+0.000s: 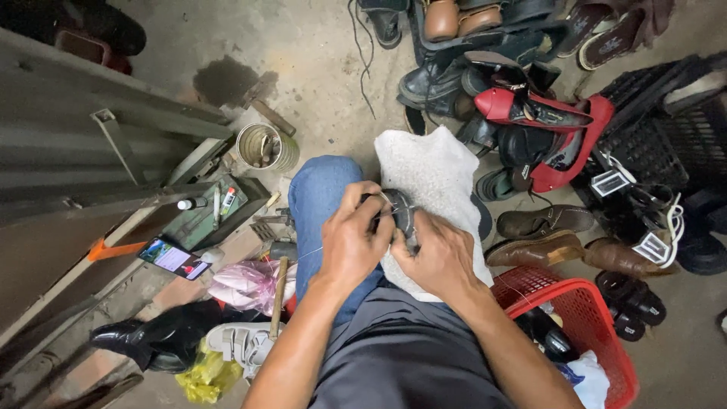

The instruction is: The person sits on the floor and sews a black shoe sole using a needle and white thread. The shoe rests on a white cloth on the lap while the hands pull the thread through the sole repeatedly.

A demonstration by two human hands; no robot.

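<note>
— What are the hands doing?

— Both grip a dark shoe (399, 214) resting on a white cloth (432, 182) spread over the person's knees. The left hand (350, 241) has its fingers curled tight over the shoe's left side, and a thin thread (307, 255) runs out leftward from under it. The right hand (439, 257) pinches the shoe's near edge, fingers closed on it.

— And around them?

— To the right, a red basket (587, 318) sits near the right forearm, with brown shoes (545, 223) just beyond it. Far right stands a black crate (666, 121). To the left lie a phone (174, 259) with its screen lit, a tin can (265, 146) farther off, and a white sandal (242, 341) near the left forearm.
</note>
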